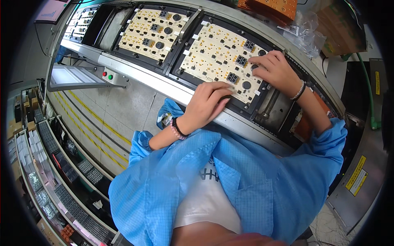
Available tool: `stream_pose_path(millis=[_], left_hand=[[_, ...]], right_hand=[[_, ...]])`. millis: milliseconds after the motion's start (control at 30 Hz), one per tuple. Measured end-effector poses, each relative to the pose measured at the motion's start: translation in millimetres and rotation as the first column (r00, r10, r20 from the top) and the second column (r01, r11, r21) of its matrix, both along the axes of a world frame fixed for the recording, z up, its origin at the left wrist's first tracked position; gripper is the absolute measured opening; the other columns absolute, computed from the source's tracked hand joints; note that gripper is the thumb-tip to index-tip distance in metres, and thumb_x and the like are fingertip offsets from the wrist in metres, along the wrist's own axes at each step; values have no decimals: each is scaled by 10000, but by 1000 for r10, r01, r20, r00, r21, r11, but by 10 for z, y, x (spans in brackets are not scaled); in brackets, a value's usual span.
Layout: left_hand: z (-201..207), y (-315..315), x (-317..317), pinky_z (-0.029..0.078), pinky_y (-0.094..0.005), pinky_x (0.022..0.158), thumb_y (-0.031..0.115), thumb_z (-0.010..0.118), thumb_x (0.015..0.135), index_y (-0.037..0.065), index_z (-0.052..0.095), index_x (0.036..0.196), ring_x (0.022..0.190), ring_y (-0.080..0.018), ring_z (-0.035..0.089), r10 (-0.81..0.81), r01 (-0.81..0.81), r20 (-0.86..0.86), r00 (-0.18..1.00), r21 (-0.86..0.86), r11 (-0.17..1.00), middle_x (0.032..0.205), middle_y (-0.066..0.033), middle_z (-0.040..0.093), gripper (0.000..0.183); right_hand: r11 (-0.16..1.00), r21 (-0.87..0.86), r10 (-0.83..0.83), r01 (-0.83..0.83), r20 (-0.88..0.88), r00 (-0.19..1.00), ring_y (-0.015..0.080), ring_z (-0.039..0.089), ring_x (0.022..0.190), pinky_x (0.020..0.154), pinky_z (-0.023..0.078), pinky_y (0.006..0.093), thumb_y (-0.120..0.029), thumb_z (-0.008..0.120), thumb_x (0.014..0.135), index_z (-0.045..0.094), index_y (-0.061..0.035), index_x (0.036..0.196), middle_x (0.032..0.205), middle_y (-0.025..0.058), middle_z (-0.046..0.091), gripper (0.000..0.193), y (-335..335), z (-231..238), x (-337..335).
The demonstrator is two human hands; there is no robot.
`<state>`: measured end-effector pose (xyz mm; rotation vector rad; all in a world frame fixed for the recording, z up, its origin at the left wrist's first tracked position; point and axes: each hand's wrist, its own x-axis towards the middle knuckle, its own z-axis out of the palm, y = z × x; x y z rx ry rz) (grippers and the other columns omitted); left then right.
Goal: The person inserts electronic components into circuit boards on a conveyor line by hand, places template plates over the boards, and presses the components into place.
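My right hand [279, 73] reaches over the right-hand cream circuit board [209, 49]. Its thumb and fingers close around a round black component [255, 67] in the board's right part. Similar round black components sit above it and below it [246, 85], beside black square digit displays [241, 60]. My left hand [207, 101] rests at the near edge of the same board, fingers bent and drawn toward the thumb. Something dark shows between them, too hidden to name. The board lies in a black frame [174, 67] on the conveyor.
A second populated board [150, 33] lies in the frame to the left. The conveyor's metal rail [164, 80] runs along my front. A button box [110, 76] hangs at the left. Orange trays [271, 10], a plastic bag [305, 33] and a carton [340, 28] stand behind.
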<state>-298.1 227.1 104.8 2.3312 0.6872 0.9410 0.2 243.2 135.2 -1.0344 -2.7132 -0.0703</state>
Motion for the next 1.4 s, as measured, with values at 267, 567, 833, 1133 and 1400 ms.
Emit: stream_pose_path(millis=[267,567,833,1133,1400], left_hand=[[-99,23,-79,495,-369,845,-21,701,827,73,688,1091,988,-266,621,20,-19,51,999,-7,1000,1181,-83,659,280],[-78,103,-166,475,-367,857,-28,681,816,83,692,1089,1008,-254,622,-71,73,80,994,-30,997,1177,-79,663,295],[-59,476,-569,470,-370,876,-70,635,842,54,685,1094,1026,-273,631,-12,16,101,995,-32,999,1145,-107,676,285],[-137,765,-745,497,-387,771,-36,642,882,29,681,1061,860,-323,638,85,-41,212,973,-202,978,953,-133,675,194],[-105,763,-830,451,-381,728,7,666,885,62,701,1108,746,-280,590,72,-55,121,990,-142,988,809,-85,620,232]], right_hand=[[987,-138,64,-78,-105,992,208,604,1001,935,445,374,-132,636,845,655,-155,981,1213,34,647,139,119,31,42],[995,21,96,-99,103,990,174,595,986,945,457,348,-148,649,822,665,-163,956,1200,12,639,136,65,55,-45],[994,91,37,-60,242,970,165,572,1018,991,434,333,-185,696,801,703,-159,911,1209,-18,628,113,61,103,-135],[776,-302,-580,553,1,815,234,641,829,732,512,377,-326,684,958,604,-80,1228,883,106,656,374,1206,808,-194],[706,260,-702,659,134,700,271,542,1123,913,469,418,-523,605,968,375,-92,1438,1240,128,526,678,2386,342,426]])
